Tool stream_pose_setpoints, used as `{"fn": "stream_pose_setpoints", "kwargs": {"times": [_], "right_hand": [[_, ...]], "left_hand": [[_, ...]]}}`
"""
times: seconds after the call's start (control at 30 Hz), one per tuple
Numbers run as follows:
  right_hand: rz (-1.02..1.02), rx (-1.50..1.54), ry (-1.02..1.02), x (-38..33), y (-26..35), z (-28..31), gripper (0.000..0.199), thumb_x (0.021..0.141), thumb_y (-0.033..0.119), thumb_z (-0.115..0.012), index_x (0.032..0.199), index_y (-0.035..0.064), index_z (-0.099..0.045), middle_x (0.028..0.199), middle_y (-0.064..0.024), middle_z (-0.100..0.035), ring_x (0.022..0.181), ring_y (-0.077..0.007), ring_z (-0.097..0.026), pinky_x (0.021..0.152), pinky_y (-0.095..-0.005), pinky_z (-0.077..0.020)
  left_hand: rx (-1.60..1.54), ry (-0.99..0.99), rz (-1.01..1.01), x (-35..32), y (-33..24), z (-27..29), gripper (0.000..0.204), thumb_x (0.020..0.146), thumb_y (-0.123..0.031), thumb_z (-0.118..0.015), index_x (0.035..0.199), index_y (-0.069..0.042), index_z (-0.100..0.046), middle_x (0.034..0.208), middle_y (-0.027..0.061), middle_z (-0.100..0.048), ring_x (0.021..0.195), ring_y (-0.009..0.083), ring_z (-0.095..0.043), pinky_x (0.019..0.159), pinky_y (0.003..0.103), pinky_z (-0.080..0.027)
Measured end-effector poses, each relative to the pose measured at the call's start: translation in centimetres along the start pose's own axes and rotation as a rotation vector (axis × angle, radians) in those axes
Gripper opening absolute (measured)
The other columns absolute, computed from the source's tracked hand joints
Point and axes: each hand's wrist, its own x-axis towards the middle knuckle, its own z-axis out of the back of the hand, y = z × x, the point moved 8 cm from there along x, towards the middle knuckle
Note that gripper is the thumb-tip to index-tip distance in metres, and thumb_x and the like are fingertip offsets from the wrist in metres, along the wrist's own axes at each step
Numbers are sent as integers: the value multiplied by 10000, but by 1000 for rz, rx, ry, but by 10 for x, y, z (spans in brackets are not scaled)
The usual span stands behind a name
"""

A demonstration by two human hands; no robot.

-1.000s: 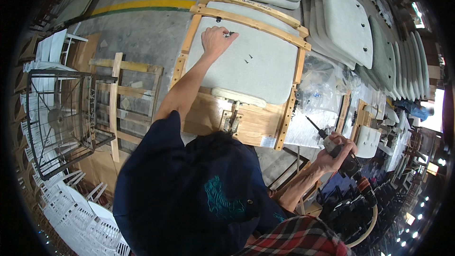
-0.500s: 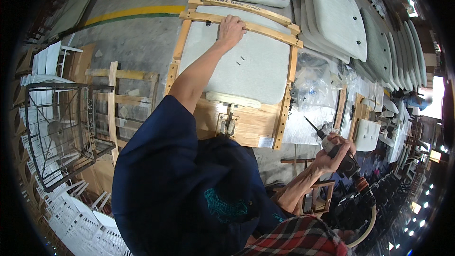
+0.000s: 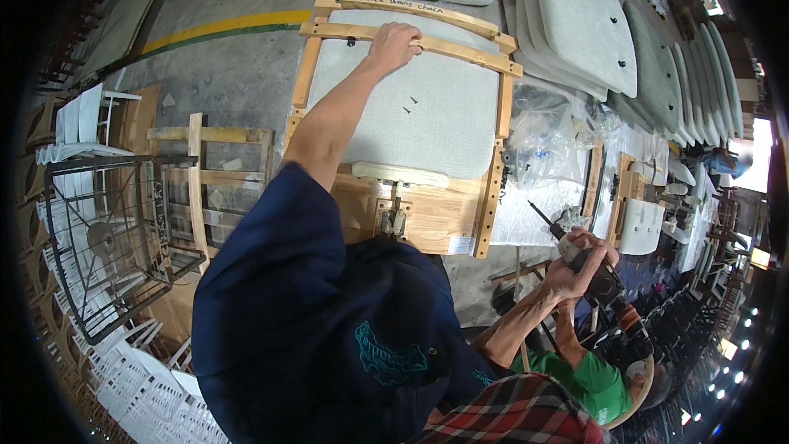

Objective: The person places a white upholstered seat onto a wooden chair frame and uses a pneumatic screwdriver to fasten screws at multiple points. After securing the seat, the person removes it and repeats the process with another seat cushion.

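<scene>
A grey padded seat panel (image 3: 436,119) lies inside a pale wooden frame (image 3: 493,173) on the workbench. Two small dark screws (image 3: 408,105) rest on the padding. My left hand (image 3: 393,40) reaches far forward, its fingers curled over the frame's inner cross rail (image 3: 460,48). My right hand (image 3: 579,270) stays low at the right, away from the frame. It grips a power screwdriver (image 3: 593,273) whose thin bit (image 3: 542,218) points up and to the left toward the bench.
Stacks of grey padded panels (image 3: 579,21) fill the back and right. A clear plastic bag (image 3: 538,144) lies beside the frame. A wooden chair frame (image 3: 197,177), a wire rack (image 3: 107,239) and white crates (image 3: 140,386) stand left. Another person in green (image 3: 600,378) sits lower right.
My left hand has moved from the left part of the frame to its inner cross rail, farther right, and closed over it. My right hand and the screwdriver have hardly moved.
</scene>
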Motion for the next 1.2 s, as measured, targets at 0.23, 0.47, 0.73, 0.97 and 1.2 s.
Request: {"fn": "stream_pose_setpoints", "kwargs": {"times": [0.23, 0.47, 0.73, 0.97, 1.2], "right_hand": [[-42, 35, -28, -1, -5, 4, 171, 1000, 182, -576, 1036, 17, -553, 752, -147, -616, 733, -264, -627, 775, -454, -511], [-63, 46, -50, -2, -14, -6, 179, 966, 159, -606, 1028, 11, -526, 797, -175, -645, 717, -283, -639, 674, -408, -525], [-78, 116, -90, -5, -22, 0, 196, 945, 172, -651, 1025, 13, -569, 798, -140, -636, 705, -291, -644, 718, -452, -537], [-92, 130, -101, -9, -20, 2, 195, 956, 176, -635, 1033, 13, -561, 761, -137, -597, 698, -275, -610, 703, -445, -522], [-103, 92, -224, -19, -23, 21, 212, 956, 198, -632, 1021, 11, -555, 743, -138, -589, 674, -277, -600, 708, -446, -513]], "left_hand": [[-22, 91, 99, 7, -9, 0, 325, 793, -212, -797, 1073, -62, -731, 1078, 128, -729, 1074, 336, -647, 972, 454, -491], [-61, 2, 107, -14, -22, 24, 301, 846, -212, -753, 1110, -69, -737, 1095, 149, -725, 1093, 328, -647, 992, 445, -490], [-39, 381, -16, -76, -59, 4, 202, 898, -200, -684, 1027, -73, -774, 1123, 104, -714, 1121, 305, -622, 977, 412, -494], [32, 523, -195, -72, -78, 3, 168, 898, -198, -680, 968, -82, -779, 1066, 65, -712, 1075, 278, -627, 956, 407, -503], [66, 519, -233, -72, -81, -3, 122, 907, -160, -664, 936, -59, -725, 1000, 90, -678, 1020, 295, -621, 912, 421, -509]]}}
